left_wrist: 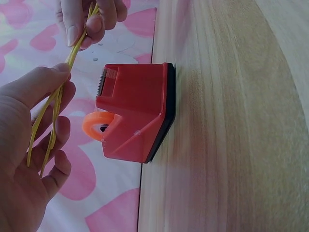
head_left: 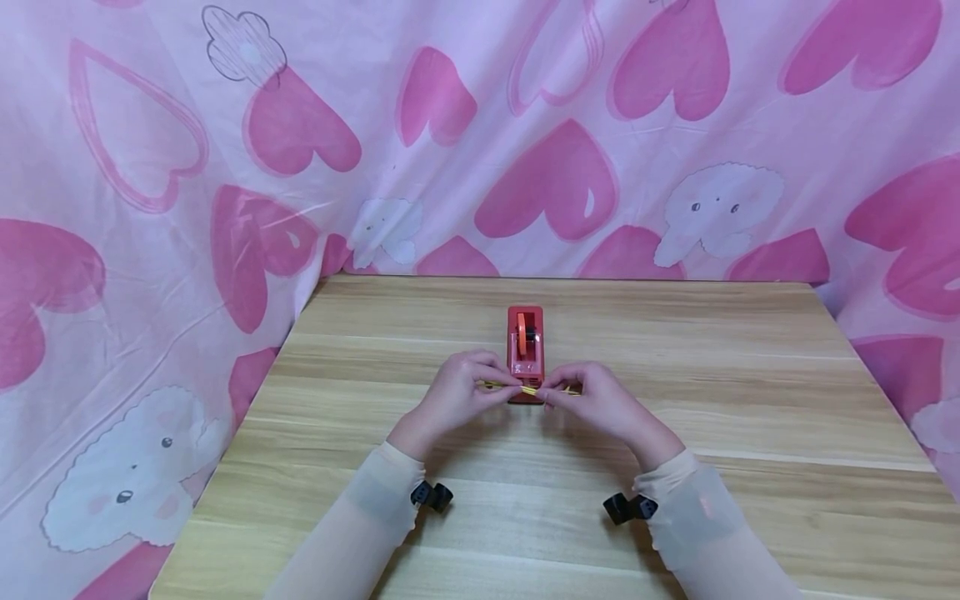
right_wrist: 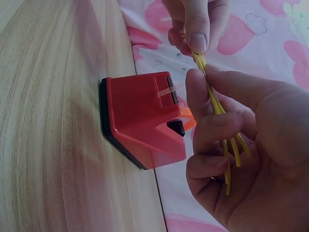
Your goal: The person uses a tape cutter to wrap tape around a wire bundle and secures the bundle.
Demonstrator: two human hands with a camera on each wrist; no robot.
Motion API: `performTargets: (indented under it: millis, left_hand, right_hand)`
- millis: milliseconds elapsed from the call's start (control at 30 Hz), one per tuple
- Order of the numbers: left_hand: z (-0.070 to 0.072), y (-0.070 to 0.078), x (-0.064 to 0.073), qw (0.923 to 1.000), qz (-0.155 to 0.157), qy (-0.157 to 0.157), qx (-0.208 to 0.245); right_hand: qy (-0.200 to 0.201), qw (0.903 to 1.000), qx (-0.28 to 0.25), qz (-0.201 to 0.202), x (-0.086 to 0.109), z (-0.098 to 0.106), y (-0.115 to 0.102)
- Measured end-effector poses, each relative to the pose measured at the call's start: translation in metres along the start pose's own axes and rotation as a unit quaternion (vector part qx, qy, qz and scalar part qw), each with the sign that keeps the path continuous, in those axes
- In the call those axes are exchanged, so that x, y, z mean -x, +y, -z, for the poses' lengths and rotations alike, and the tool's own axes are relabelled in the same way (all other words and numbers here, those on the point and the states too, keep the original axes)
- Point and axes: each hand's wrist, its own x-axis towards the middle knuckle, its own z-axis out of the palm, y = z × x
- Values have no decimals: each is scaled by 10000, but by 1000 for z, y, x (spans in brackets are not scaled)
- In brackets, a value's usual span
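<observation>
A small bundle of thin yellow strands (right_wrist: 212,95) is stretched between both hands. My left hand (head_left: 463,390) pinches it between thumb and fingertips, with strand ends spreading over the palm in the left wrist view. On the other side, my right hand (head_left: 596,400) grips it with thumb and forefinger; several loose ends fan out beneath its fingers in the right wrist view. Only a short stretch of the bundle shows between the two pinches. Just behind the hands stands a red tape dispenser (left_wrist: 137,94) with an orange tape roll (head_left: 522,335) and a toothed cutting edge.
The wooden table (head_left: 360,325) carries the dispenser near its middle. A pink curtain (head_left: 450,183) printed with hearts hangs along the table's back and sides. A short piece of clear tape (right_wrist: 167,91) lies across the dispenser's front by the cutter.
</observation>
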Motion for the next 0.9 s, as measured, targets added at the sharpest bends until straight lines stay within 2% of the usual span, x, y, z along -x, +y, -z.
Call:
performTargets:
  millis: [367, 667, 900]
  left_hand:
    - [2, 5, -1, 9998, -48, 204, -5]
    - [0, 4, 1, 9987, 250, 394, 205]
    - [-1, 4, 2, 9977, 307, 420, 425]
  right_hand:
    - [381, 9969, 585, 363, 3, 0, -8]
    - [465, 9952, 814, 276, 4, 1, -13]
    - [432, 9956, 826, 106, 4, 2, -15]
